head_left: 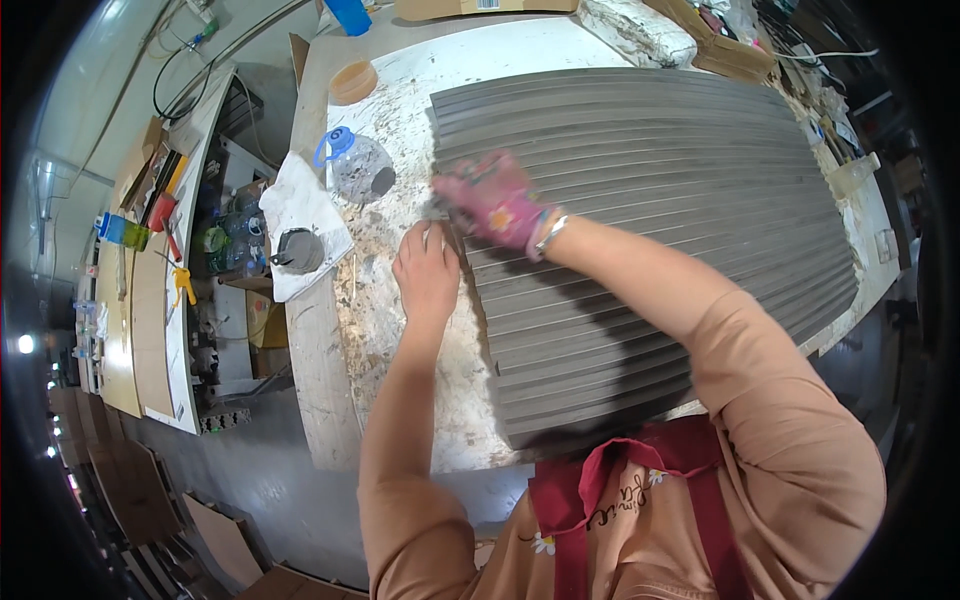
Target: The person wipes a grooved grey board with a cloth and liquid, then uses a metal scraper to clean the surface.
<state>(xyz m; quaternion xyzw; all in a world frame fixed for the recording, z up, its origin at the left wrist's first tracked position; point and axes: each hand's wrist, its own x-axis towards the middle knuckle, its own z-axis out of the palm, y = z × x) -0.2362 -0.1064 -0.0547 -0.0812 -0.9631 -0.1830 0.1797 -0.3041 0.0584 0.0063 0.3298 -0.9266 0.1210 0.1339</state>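
Note:
A large grey ribbed panel point(660, 200), with long parallel grooves, lies on the worktable. My right hand point(497, 207), in a pink flowered glove, is over the panel's left edge and smeared by motion. Its fingers are too blurred to show whether anything is in them. Beside that same edge, my bare left hand point(428, 268) rests palm down with its fingers stretched forward, their tips close to the gloved hand. A round clear bottle point(362, 172) with a blue cap and grey contents lies to the left of my hands.
A white cloth point(300, 225) with a small grey cup point(298, 250) is at the table's left edge. Farther back sit a tan round lid point(353, 83) and a blue cup point(348, 15). A side shelf point(200, 290) stands left, and an open cardboard box point(730, 45) sits back right.

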